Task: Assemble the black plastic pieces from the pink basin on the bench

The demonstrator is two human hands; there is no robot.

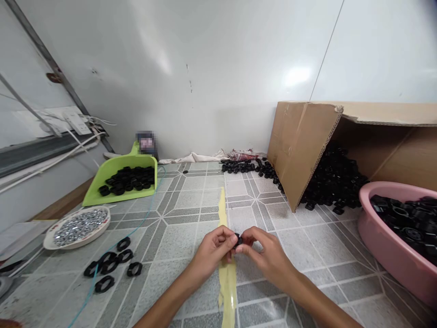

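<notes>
Both of my hands meet over the tiled table, just above a strip of yellow tape (228,282). My left hand (213,250) and my right hand (264,253) pinch the same small black plastic ring part (238,239) between their fingertips. Most of the part is hidden by the fingers. Several loose black rings (112,266) lie on the table to the left of my left forearm.
A white plate of small silver nuts (78,226) sits at the left, and a green scoop (123,180) of black rings behind it. A tipped cardboard box (303,150) spills black rings at the right. A pink basin (385,237) of rings is at far right.
</notes>
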